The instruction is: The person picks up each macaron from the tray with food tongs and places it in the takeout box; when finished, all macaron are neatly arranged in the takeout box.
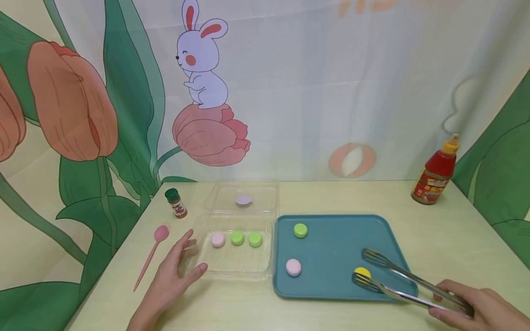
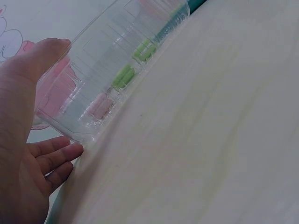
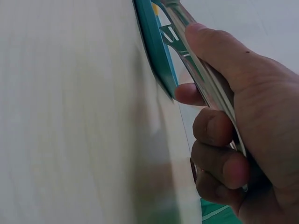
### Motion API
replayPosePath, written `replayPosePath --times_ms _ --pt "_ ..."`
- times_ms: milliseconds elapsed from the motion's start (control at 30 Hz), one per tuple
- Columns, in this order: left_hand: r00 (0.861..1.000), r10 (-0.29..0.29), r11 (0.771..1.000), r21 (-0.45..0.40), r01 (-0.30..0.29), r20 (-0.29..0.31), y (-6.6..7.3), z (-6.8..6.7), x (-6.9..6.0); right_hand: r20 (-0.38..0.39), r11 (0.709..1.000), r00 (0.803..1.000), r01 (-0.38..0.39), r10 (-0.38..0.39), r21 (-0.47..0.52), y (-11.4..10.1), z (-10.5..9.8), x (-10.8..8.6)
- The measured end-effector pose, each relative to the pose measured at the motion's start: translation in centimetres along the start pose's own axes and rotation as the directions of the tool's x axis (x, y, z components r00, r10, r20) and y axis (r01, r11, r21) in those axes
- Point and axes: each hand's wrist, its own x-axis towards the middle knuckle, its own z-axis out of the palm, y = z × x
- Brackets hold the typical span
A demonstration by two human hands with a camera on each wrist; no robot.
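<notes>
My right hand (image 1: 482, 305) holds metal tongs (image 1: 414, 278), fingers curled round the handles in the right wrist view (image 3: 233, 112). The spread tips lie over a blue tray (image 1: 323, 289), one partly covering a yellow macaron (image 1: 363, 272). A green macaron (image 1: 300, 230) and a pink macaron (image 1: 293, 267) also lie on the tray. My left hand (image 1: 169, 276), fingers apart and relaxed, is at the left side of a clear plastic box (image 1: 232, 275). Inside the box sit a pink macaron (image 1: 217, 239) and two green macarons (image 1: 237, 237). Whether the left fingers touch it, I cannot tell.
The box's raised lid (image 1: 265, 195) has a pale oval piece (image 1: 244, 200) on it. A small green-capped jar (image 1: 176, 203) and a pink spoon (image 1: 161, 233) are at the left. A red sauce bottle (image 1: 435, 172) stands at the back right, before a printed curtain.
</notes>
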Motion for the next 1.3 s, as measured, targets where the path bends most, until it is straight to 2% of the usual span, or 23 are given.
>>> replayPosePath --times_ms 300,633,733,867,933,1000,1167,1233,1300 --pt "1.0 0.0 1.0 -0.006 0.0 -0.001 0.1 0.0 0.0 -0.004 1.0 1.0 -0.014 0.014 -0.008 0.3 0.2 0.7" --pt "0.999 -0.031 0.999 0.013 0.031 0.009 0.1 0.0 0.0 -0.014 0.999 1.0 0.005 -0.006 -0.032 0.0 -0.1 1.0" --pt "0.999 -0.032 0.999 0.016 0.032 0.011 0.2 -0.1 0.0 -0.027 0.999 0.999 0.027 -0.028 -0.043 -0.4 -0.4 1.0" --pt "0.999 -0.036 0.999 0.021 0.036 0.011 0.2 -0.2 -0.1 -0.074 0.993 0.991 0.106 -0.11 -0.051 -1.3 -1.0 0.8" --pt "0.999 -0.043 0.999 0.022 0.042 0.012 0.1 -0.2 -0.1 -0.116 0.981 0.975 0.181 -0.188 -0.066 -1.7 -1.3 0.8" --pt "0.999 -0.046 0.999 0.021 0.046 0.012 0.0 -0.1 -0.1 -0.151 0.962 0.951 0.258 -0.269 -0.089 -2.2 -1.7 0.8" --pt "0.999 -0.047 0.999 0.014 0.047 0.013 -0.2 0.0 -0.1 -0.207 0.915 0.891 0.392 -0.404 -0.098 -4.3 -2.2 1.3" --pt "0.999 -0.049 0.999 0.012 0.049 0.014 -0.2 0.0 -0.1 -0.235 0.887 0.856 0.452 -0.461 -0.094 -5.3 -2.4 1.6" --pt "0.999 -0.049 0.999 0.009 0.049 0.014 -0.2 0.0 -0.1 -0.265 0.85 0.81 0.518 -0.523 -0.096 -6.4 -2.5 2.0"
